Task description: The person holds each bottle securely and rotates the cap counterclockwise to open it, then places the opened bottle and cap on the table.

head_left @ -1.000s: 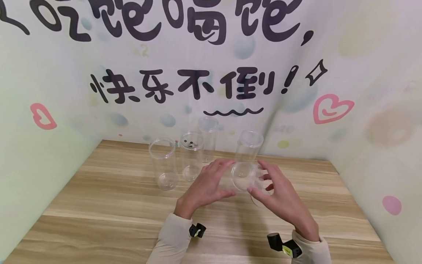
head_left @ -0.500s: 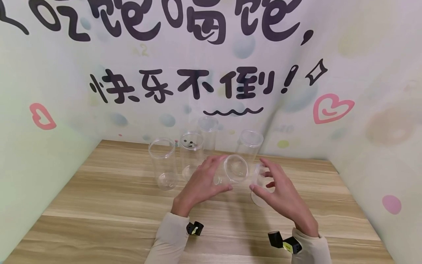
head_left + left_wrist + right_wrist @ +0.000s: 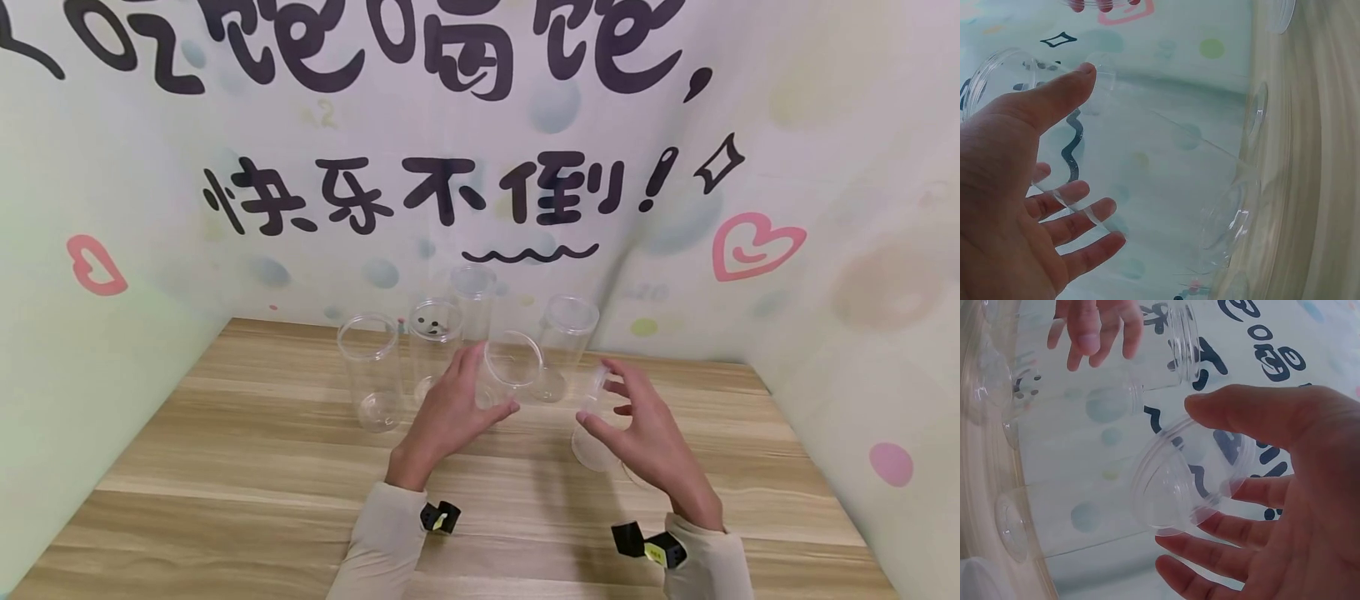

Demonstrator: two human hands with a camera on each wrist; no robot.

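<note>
Taking the clear jar in the left hand as our clock's centre, with twelve towards the printed wall [image 3: 375, 125], we start on the left of the desk [image 3: 247, 450]. An upright clear jar [image 3: 371, 375] stands at about nine o'clock, well apart from the left hand. Nearer, also around nine, we find a second jar [image 3: 437, 358], upright and partly behind the left hand [image 3: 448, 408]. That hand grips the held jar [image 3: 512, 362] between thumb and curved fingers; the jar tilts, its mouth facing up towards us. We cannot tell whether its base meets the desk. At eleven o'clock a third jar [image 3: 474, 304] stands further back, near the wall. At two o'clock we see a fourth jar [image 3: 567, 346], upright. Around four o'clock the right hand [image 3: 651, 437] pinches a clear lid [image 3: 1169, 487] on edge between thumb and fingers, apart from the held jar. Towards five, just below that lid, a clear round piece [image 3: 591, 452] lies on the desk, partly hidden by the right hand.
</note>
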